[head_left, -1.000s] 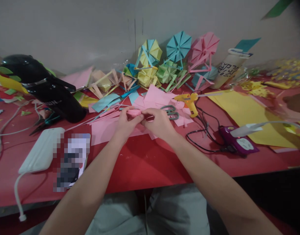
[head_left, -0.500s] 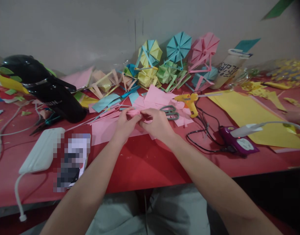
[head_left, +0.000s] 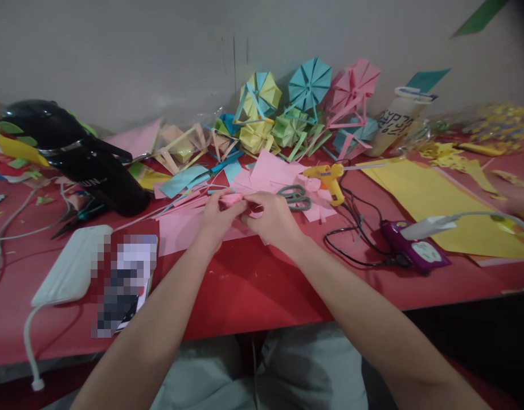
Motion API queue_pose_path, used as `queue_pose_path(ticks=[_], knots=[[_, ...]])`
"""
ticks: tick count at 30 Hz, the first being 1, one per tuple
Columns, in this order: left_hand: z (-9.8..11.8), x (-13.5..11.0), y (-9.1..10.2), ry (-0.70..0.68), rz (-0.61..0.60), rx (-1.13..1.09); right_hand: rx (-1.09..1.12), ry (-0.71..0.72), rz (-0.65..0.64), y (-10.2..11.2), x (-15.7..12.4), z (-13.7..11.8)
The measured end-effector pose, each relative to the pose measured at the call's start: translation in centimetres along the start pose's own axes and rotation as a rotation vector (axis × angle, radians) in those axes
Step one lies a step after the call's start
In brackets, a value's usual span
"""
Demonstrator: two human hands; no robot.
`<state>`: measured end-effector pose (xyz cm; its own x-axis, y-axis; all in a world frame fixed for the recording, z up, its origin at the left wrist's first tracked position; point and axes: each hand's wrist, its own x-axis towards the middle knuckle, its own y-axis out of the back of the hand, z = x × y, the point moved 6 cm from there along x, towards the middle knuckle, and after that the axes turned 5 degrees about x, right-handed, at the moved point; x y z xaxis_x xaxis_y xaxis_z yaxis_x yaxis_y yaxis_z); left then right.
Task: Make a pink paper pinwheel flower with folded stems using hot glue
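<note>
Over the red table (head_left: pixel 245 290), near its middle, your left hand (head_left: pixel 217 219) and right hand (head_left: pixel 273 219) meet on a small folded pink paper piece (head_left: pixel 233 199); both pinch it between fingertips, just above a flat pink paper sheet (head_left: pixel 176 230). Just to the right of your right hand lie grey-handled scissors (head_left: pixel 295 196), and farther right a yellow glue gun (head_left: pixel 328 179). To the left sit a white power bank (head_left: pixel 72 265) and a black glossy helmet (head_left: pixel 74 154). Along the far wall stand colourful folded paper pinwheels (head_left: pixel 308 85).
</note>
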<state>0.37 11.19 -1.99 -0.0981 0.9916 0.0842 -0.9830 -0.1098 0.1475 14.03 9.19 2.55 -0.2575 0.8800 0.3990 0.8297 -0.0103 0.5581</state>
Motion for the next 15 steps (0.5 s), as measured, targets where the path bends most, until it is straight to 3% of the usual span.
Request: queue_pose_path(ticks=[6,15], knots=[[0.65,-0.32,0.19,0.017,0.017,0.042,-0.065,-0.011,-0.036,-0.04,0.02,-0.37],[0.69,-0.39,0.06,-0.02,0.008,0.082,0.053,-0.055,0.0,-0.15,-0.05,0.48]])
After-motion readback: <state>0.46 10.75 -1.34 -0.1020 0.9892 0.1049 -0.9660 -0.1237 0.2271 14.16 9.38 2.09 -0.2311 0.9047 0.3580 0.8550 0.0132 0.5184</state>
